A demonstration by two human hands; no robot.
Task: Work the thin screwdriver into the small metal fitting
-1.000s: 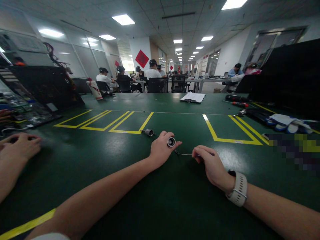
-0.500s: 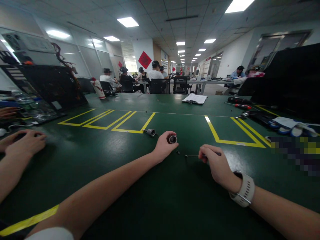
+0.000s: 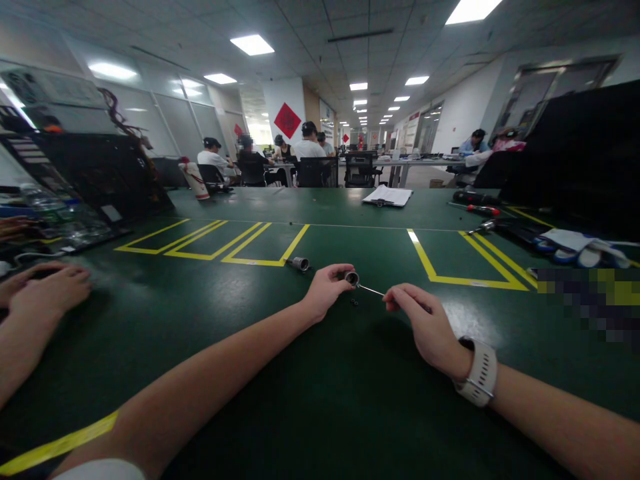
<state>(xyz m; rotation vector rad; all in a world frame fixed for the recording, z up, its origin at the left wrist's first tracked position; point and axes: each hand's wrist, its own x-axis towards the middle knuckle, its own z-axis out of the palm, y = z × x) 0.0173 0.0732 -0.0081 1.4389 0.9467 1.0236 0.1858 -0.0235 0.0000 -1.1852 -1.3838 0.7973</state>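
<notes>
Between the fingers of my left hand (image 3: pixel 323 291) is a short hollow metal cylinder (image 3: pixel 351 278), its round open end turned toward me. My right hand (image 3: pixel 419 325), with a watch on the wrist, pinches a thin tool (image 3: pixel 371 291) with a slim bright metal shaft; a dark end shows behind the fingers. The shaft's tip is at the lower right rim of the cylinder; whether it goes inside I cannot tell. Just below, tiny dark ring-like parts (image 3: pixel 354 303) lie on the green table (image 3: pixel 320 400). A similar metal cylinder (image 3: pixel 301 264) lies left of my left hand.
Yellow tape outlines (image 3: pixel 255 262) mark the table. A clipboard with papers (image 3: pixel 388 195) lies farther back. At right are a red-handled tool (image 3: pixel 483 209) and white-and-blue gloves (image 3: pixel 583 247). Another person's hands (image 3: pixel 53 290) rest at left, near a dark case (image 3: pixel 95 173).
My right hand has moved left and slightly up, bringing the tool's tip from above the table to the cylinder's rim. My left hand has turned the cylinder slightly and shifted it right.
</notes>
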